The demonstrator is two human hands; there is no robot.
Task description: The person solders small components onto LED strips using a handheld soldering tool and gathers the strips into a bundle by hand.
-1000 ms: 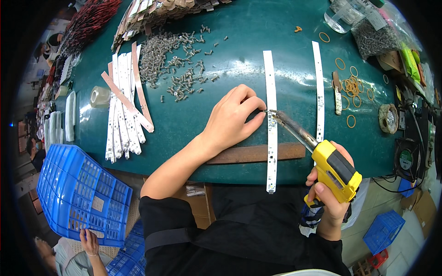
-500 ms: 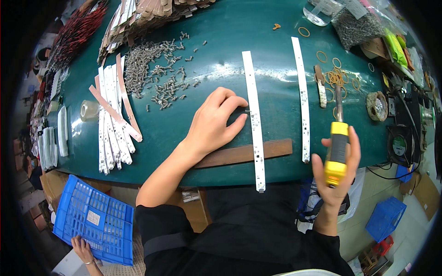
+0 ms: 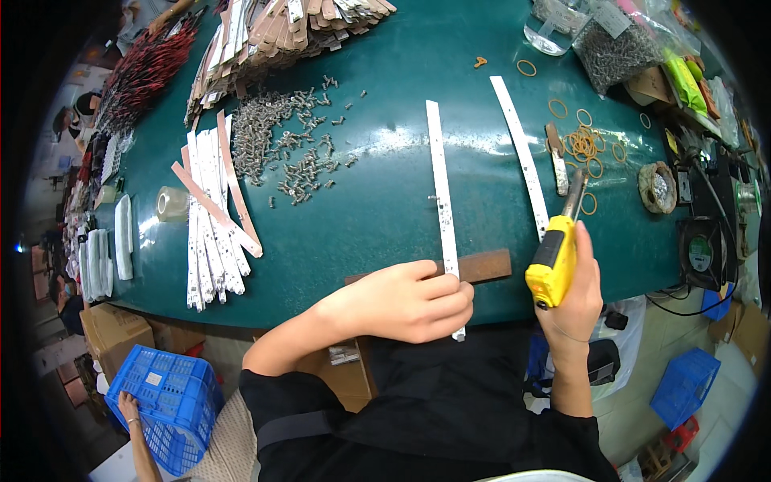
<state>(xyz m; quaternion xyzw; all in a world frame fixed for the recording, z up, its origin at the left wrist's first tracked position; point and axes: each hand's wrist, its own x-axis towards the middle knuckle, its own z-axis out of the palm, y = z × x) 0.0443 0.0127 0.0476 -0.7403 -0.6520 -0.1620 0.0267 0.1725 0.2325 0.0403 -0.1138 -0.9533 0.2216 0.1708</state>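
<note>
Lower than before, my left hand (image 3: 422,304) curls over the slim white circuit strip (image 3: 439,161), pinching or not I cannot tell; strip crosses a flat brown bar (image 3: 488,266). Right hand (image 3: 574,304) grips yellow plastic soldering gun (image 3: 552,253). Glossy green tabletop (image 3: 365,221); blue lattice crate (image 3: 165,381) beyond.

The upper body is covered by a loose, matte black fabric garment (image 3: 438,426). Its black left sleeve (image 3: 281,394) and black right sleeve (image 3: 574,434) leave the forearms exposed; a flat dark-grey band (image 3: 293,428) crosses the left side. The left hand (image 3: 422,304) and right hand (image 3: 574,301) are bare.
</note>
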